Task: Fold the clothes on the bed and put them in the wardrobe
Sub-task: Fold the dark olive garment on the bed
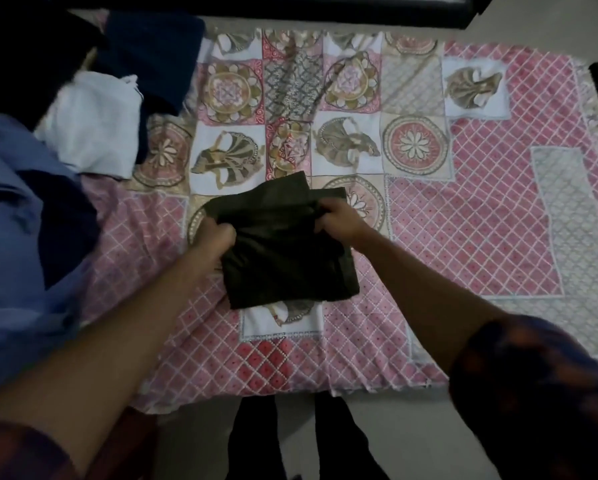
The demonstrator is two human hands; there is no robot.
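A partly folded dark garment [283,258] lies mid-bed on a pink patterned bedspread [481,202]. The left hand [216,239] and right hand [339,220] grip its opposite sides, fingers [228,233] curled and clamped on the cloth. Held only at the sides, its loose top layers could probably slide apart when lifted, undoing the fold.
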